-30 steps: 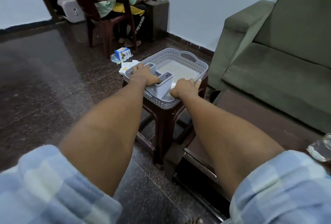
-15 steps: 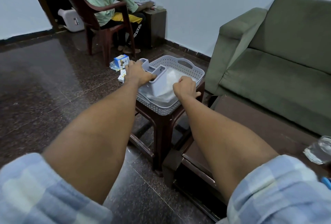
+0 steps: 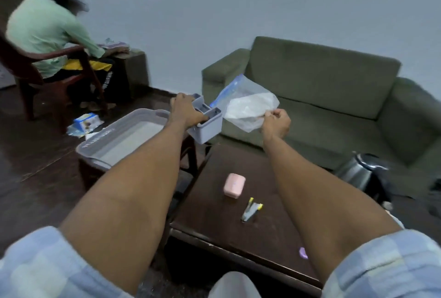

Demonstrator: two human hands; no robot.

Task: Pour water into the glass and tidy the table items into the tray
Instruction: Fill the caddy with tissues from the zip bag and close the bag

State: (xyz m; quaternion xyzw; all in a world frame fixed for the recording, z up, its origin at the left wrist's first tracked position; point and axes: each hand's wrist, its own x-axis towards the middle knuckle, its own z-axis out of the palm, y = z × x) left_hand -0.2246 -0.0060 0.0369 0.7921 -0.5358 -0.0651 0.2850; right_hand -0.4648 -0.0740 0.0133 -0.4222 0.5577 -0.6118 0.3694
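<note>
My left hand (image 3: pixel 185 111) grips a grey compartment organiser (image 3: pixel 208 126) and holds it in the air, right of the grey tray (image 3: pixel 100 141) that sits on a small stool. My right hand (image 3: pixel 275 121) pinches a clear plastic bag (image 3: pixel 245 107) with a blue zip edge, lifted over the far end of the dark wooden table (image 3: pixel 214 221). On the table lie a pink case (image 3: pixel 234 185), a small yellow-and-grey stapler-like item (image 3: pixel 251 208) and a purple piece (image 3: pixel 303 253) at the near edge. A steel kettle (image 3: pixel 360 171) stands at the table's right side.
A green sofa (image 3: pixel 334 97) runs behind the table. At the far left a person in a green shirt (image 3: pixel 45 33) sits on a brown chair. A small blue-and-white box (image 3: pixel 86 122) and papers lie on the floor near the stool.
Both hands have lifted out of the tray and swung right, the left carrying the organiser, the right carrying the plastic bag. The view has turned right onto the table.
</note>
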